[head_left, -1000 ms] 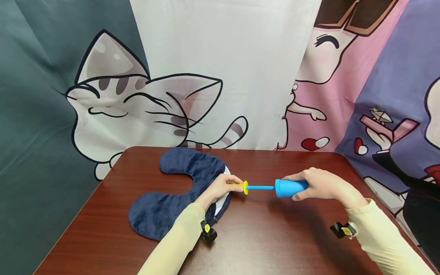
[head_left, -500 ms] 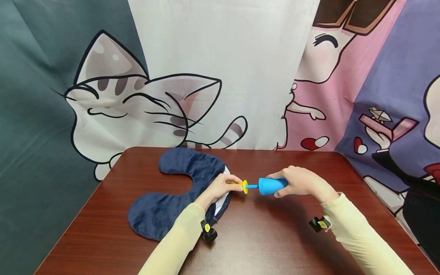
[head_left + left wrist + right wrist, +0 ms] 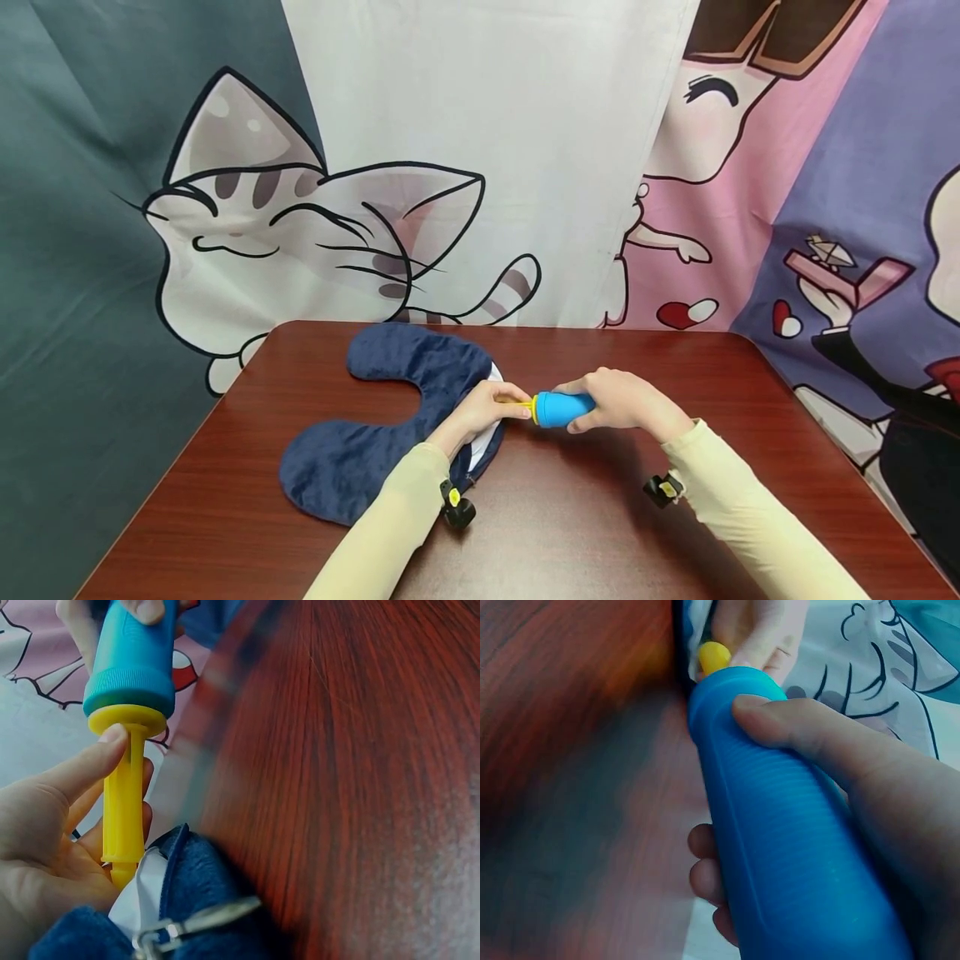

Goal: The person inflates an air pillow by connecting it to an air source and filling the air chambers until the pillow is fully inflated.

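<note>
A hand pump joins my two hands: a blue barrel (image 3: 562,410) and a yellow stem (image 3: 124,802) with a round flange. My left hand (image 3: 487,408) grips the yellow stem, its thumb just under the flange in the left wrist view. My right hand (image 3: 626,402) wraps round the blue barrel, whose end meets the flange. On the table lies a navy U-shaped neck pillow (image 3: 405,417). Its cover is unzipped along the outer curve, where white lining (image 3: 150,881) and a metal zipper pull (image 3: 217,915) show. The stem's tip goes down at the white part; what it joins is hidden.
The dark red wooden table (image 3: 637,533) carries the pillow on its left half. Behind it hangs a cloth (image 3: 510,125) printed with cartoon figures. A black object (image 3: 922,467) stands past the table's right edge.
My right hand has moved left with the blue barrel, sliding over the blue rod until the barrel meets the yellow flange. My left hand and the neck pillow have stayed in place.
</note>
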A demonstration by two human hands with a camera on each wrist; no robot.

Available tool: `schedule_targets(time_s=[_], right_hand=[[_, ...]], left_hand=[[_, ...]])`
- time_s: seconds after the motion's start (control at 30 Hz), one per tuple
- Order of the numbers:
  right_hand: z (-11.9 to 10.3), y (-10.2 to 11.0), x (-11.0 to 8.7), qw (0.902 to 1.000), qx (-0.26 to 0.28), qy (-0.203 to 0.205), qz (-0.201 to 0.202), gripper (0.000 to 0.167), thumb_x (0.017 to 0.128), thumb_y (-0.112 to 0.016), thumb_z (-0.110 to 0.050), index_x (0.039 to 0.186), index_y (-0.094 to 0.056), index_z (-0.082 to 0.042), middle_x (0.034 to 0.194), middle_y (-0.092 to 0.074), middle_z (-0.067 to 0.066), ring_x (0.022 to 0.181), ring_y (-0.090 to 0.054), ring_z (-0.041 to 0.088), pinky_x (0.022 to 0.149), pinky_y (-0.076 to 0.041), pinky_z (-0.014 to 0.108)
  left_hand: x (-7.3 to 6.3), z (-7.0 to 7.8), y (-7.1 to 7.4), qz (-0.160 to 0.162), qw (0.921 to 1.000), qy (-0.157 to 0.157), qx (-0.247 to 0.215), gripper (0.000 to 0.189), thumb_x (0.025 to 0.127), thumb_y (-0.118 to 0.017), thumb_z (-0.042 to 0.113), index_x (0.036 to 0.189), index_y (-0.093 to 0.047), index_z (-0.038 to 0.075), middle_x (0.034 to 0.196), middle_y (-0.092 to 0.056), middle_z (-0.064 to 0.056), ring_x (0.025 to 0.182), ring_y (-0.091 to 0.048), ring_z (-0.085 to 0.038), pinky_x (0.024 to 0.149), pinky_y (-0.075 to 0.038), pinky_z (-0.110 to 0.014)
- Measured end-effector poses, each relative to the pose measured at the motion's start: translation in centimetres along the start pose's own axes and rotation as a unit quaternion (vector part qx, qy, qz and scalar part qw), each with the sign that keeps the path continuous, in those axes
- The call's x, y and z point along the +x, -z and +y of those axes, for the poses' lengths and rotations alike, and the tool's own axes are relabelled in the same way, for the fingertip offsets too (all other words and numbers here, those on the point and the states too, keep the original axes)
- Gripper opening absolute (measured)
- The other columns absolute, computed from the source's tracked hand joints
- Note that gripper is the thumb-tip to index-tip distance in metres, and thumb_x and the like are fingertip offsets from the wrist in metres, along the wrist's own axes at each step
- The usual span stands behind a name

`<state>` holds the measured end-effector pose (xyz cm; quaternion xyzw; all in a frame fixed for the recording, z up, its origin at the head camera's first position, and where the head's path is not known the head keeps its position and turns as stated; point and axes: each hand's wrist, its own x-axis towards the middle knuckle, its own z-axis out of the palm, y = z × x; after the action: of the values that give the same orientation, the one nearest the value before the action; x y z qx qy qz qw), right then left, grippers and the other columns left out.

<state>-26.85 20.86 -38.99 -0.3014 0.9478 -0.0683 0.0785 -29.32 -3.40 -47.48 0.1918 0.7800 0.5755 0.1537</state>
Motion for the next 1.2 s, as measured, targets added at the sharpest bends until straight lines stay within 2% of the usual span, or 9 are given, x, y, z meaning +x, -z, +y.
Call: schedule_targets(time_s=[0.2, 0.4, 0.5, 0.73, 1.0, 1.2], right_hand=[[-0.1, -0.2, -0.2, 0.9999, -0.008, -0.006, 0.003, 0.061, 0.077, -0.080, -0.046, 0.131, -0.065, -0.023, 0.110, -0.073, 0.003, 0.083, -0.062, 0.016, 0.072, -0.056, 0.036], [0.5, 0.3, -1.2, 1.0000, -0.006, -0.005, 0.004, 0.062, 0.077, -0.080, -0.048, 0.132, -0.064, -0.025, 0.107, -0.074, 0.001, 0.082, -0.061, 0.014, 0.070, -0.055, 0.033], [1.1, 0.7, -2.2, 0.9999, 0.004, -0.012, -0.001, 0.062, 0.076, -0.080, -0.047, 0.133, -0.063, -0.026, 0.107, -0.073, 0.000, 0.084, -0.060, 0.013, 0.069, -0.054, 0.031], [2.5, 1.8, -4.4, 0.9997, 0.017, -0.018, -0.004, 0.065, 0.076, -0.079, -0.052, 0.133, -0.063, -0.027, 0.106, -0.072, -0.001, 0.082, -0.059, 0.011, 0.066, -0.050, 0.028], [3.8, 3.3, -7.1, 0.9988, 0.019, -0.045, -0.005, 0.067, 0.074, -0.078, -0.058, 0.134, -0.062, -0.032, 0.106, -0.071, -0.004, 0.084, -0.056, 0.011, 0.066, -0.045, 0.028], [4.6, 4.3, -8.9, 0.9984, 0.032, -0.047, 0.001, 0.067, 0.074, -0.078, -0.058, 0.133, -0.063, -0.029, 0.107, -0.071, -0.004, 0.084, -0.056, 0.010, 0.066, -0.045, 0.026]], left_hand=[[-0.1, 0.2, 0.1, -0.002, 1.0000, 0.003, 0.006, 0.021, 0.085, -0.076, 0.013, 0.104, -0.074, 0.002, 0.104, -0.074, -0.015, 0.083, -0.062, -0.008, 0.082, -0.055, -0.028], [-0.2, 0.3, 0.0, -0.001, 0.9999, 0.005, 0.012, 0.021, 0.086, -0.077, 0.016, 0.103, -0.075, 0.004, 0.104, -0.074, -0.014, 0.084, -0.062, -0.009, 0.083, -0.055, -0.029], [-0.1, 0.2, 0.1, -0.002, 0.9999, 0.006, 0.009, 0.021, 0.086, -0.077, 0.017, 0.103, -0.075, 0.003, 0.103, -0.074, -0.014, 0.083, -0.062, -0.010, 0.083, -0.055, -0.031], [0.0, -0.1, 0.1, -0.005, 1.0000, 0.006, -0.004, 0.022, 0.085, -0.077, 0.014, 0.103, -0.075, 0.002, 0.102, -0.075, -0.016, 0.082, -0.062, -0.008, 0.079, -0.052, -0.023], [0.0, 0.0, 0.1, -0.009, 0.9997, 0.014, -0.016, 0.021, 0.085, -0.077, 0.013, 0.103, -0.074, 0.001, 0.101, -0.075, -0.016, 0.081, -0.063, -0.007, 0.079, -0.053, -0.023], [0.0, 0.0, 0.2, -0.014, 0.9994, 0.014, -0.028, 0.022, 0.086, -0.076, 0.011, 0.104, -0.073, -0.001, 0.101, -0.075, -0.017, 0.081, -0.064, -0.007, 0.080, -0.054, -0.024]])
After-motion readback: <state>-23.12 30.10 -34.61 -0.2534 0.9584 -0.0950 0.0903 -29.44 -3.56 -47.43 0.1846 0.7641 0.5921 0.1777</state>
